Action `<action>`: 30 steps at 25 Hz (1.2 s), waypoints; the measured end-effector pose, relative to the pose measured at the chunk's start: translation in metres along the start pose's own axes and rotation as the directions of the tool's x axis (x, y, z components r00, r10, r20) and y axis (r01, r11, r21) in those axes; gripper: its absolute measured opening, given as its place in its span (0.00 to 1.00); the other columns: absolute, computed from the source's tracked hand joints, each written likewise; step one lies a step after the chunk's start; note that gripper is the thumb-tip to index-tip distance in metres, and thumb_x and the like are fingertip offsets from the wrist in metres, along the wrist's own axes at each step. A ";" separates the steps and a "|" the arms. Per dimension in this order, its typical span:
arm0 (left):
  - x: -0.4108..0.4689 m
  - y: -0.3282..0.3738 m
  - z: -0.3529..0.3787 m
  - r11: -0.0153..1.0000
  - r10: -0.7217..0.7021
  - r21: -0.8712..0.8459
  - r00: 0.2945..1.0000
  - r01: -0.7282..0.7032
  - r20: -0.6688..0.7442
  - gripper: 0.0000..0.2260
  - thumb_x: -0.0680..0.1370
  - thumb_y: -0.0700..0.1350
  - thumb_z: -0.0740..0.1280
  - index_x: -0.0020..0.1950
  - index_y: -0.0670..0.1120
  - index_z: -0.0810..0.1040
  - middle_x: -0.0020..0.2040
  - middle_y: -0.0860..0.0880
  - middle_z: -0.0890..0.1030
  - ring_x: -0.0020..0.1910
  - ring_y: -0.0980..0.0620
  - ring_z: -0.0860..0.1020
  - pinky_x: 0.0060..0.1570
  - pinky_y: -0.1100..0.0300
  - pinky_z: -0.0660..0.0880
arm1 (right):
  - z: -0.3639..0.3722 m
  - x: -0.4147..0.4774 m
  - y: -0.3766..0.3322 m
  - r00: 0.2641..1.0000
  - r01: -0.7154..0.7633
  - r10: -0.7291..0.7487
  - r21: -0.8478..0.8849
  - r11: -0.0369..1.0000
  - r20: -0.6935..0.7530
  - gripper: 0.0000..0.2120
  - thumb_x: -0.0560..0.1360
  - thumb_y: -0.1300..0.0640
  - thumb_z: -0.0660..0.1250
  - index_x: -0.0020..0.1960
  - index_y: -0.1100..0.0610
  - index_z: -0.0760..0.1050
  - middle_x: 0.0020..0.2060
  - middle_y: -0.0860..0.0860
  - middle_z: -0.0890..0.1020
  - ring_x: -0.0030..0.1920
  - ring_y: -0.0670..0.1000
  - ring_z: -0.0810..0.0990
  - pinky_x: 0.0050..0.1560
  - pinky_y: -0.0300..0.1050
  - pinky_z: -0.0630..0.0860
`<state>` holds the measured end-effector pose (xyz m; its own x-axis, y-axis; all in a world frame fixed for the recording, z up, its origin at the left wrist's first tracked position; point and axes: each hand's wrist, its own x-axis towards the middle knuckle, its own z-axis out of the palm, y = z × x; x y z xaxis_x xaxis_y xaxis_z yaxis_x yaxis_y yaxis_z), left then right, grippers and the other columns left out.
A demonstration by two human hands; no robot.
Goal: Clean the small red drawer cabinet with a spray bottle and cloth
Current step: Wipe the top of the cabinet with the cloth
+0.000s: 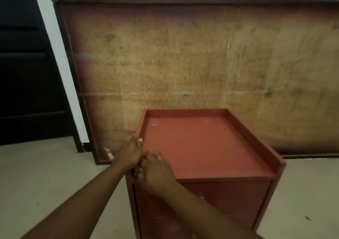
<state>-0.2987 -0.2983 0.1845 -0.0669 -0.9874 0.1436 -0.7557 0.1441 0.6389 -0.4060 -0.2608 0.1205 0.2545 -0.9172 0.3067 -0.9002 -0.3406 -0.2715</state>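
Two hands (129, 153) (156, 172) on red cabinet (201, 147) rim

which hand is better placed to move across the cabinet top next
Probably right: the right hand lies over the front left corner of the cabinet, the left hand grips its left rim from outside.

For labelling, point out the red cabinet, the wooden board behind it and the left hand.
red cabinet (201, 147), head view, bare middle of its top
wooden board (183, 55), head view, centre of its face
left hand (129, 153), head view, back of the hand
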 end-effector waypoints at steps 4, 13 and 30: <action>0.003 -0.003 0.000 0.996 0.041 0.077 0.999 -0.042 0.022 0.21 0.84 0.51 0.49 0.73 0.44 0.64 0.69 0.39 0.74 0.66 0.37 0.73 0.63 0.46 0.67 | -0.017 -0.005 0.025 0.992 0.048 -0.051 0.028 0.998 0.118 0.20 0.73 0.42 0.53 0.55 0.53 0.74 0.56 0.54 0.77 0.58 0.60 0.72 0.60 0.58 0.70; 0.003 -0.004 0.001 0.985 0.068 0.154 0.997 -0.072 0.033 0.22 0.84 0.53 0.49 0.74 0.43 0.62 0.71 0.38 0.71 0.66 0.36 0.72 0.60 0.45 0.69 | -0.097 -0.098 0.212 0.942 -0.335 0.334 -0.032 0.942 -0.019 0.29 0.70 0.32 0.49 0.60 0.44 0.76 0.59 0.46 0.78 0.60 0.53 0.74 0.60 0.45 0.66; -0.004 0.002 0.002 0.990 0.029 0.138 1.000 -0.028 -0.001 0.25 0.82 0.55 0.50 0.78 0.48 0.58 0.73 0.42 0.70 0.70 0.41 0.71 0.63 0.48 0.68 | -0.089 0.046 0.311 0.836 -0.546 0.519 -0.168 0.821 -0.179 0.27 0.81 0.45 0.53 0.69 0.64 0.65 0.64 0.66 0.67 0.63 0.66 0.68 0.62 0.59 0.70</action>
<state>-0.3016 -0.2945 0.1836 -0.0877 -0.9827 0.1629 -0.8364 0.1615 0.5238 -0.7056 -0.3901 0.1309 -0.3181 -0.9062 0.2784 -0.9370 0.2560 -0.2376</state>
